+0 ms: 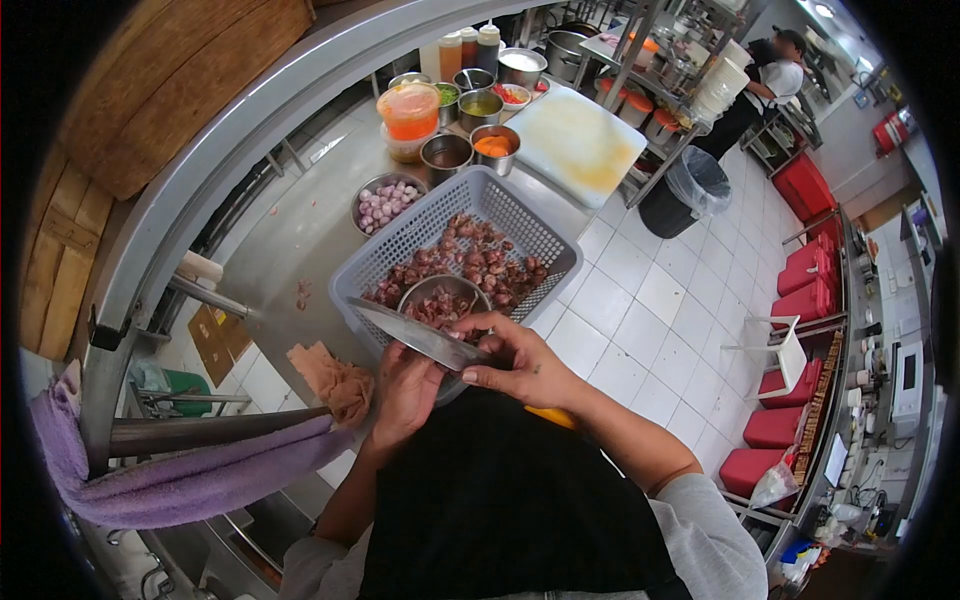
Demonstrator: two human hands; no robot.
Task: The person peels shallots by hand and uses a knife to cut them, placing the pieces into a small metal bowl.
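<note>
Knife held over bowl, near tabletop [290,240] edge.
Right hand [510,368]: fingers clamped on knife [420,335], close to the blade's heel. The blade lies across a steel bowl [445,279] inside the basket [400,238] of shallots [480,262]. Left hand [405,390] is curled beneath; cannot tell what it holds. The blade is likely stiff, slick and sharp, so grip it by the spine or handle.

A stainless steel surface [290,240] stretches away from the viewer. A grey plastic basket [400,240] sits near its front edge, with a crumpled brown cloth [335,375] at the front left corner. Behind the basket stand a bowl of shallots [385,203], small metal pots [446,153] and an orange-lidded tub [408,110]. A white cutting board [580,140] lies along the right edge. Sauce bottles [470,45] line the far end.
</note>
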